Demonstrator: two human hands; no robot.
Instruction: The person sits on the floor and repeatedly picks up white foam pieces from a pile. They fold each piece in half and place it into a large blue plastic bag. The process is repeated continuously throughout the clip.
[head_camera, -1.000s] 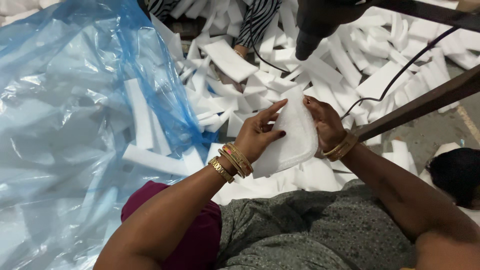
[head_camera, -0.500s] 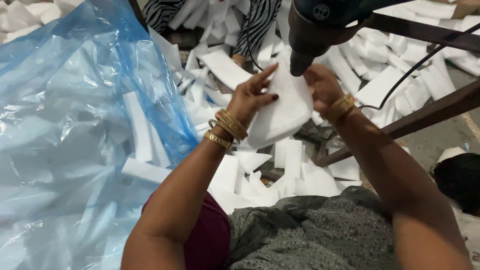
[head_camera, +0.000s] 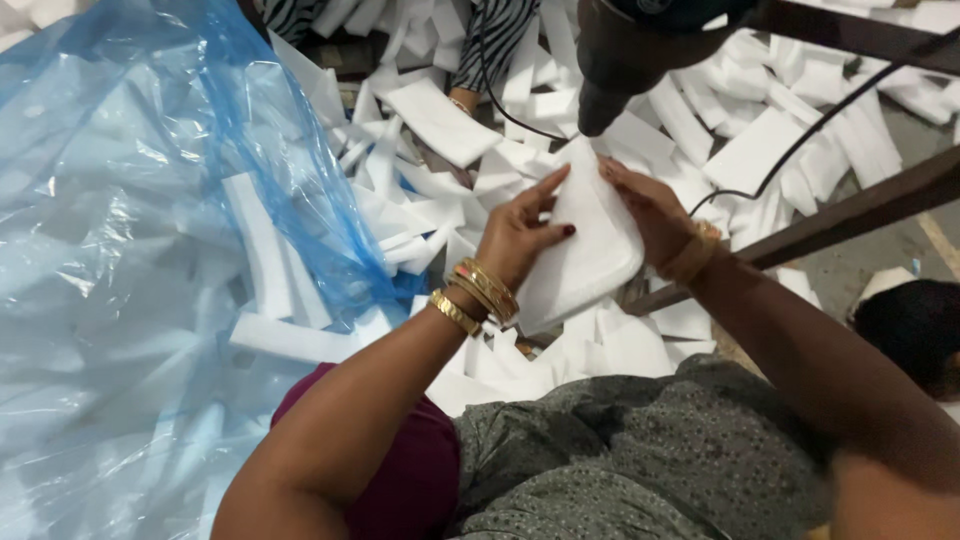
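I hold a white foam pad (head_camera: 585, 250) between both hands, just under the dark nozzle of a mounted tool (head_camera: 615, 75). My left hand (head_camera: 515, 235) grips its left edge, index finger stretched up along it; my right hand (head_camera: 650, 210) clasps the right edge. White foam offcuts (head_camera: 440, 120) lie scattered beyond, a blue plastic bag (head_camera: 150, 200) to my left.

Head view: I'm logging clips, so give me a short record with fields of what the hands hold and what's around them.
left hand: grips the white foam pad, index finger raised
right hand: holds the pad's far edge
above the pad: dark tool nozzle
left side: blue plastic bag with foam strips inside
floor: white foam offcuts
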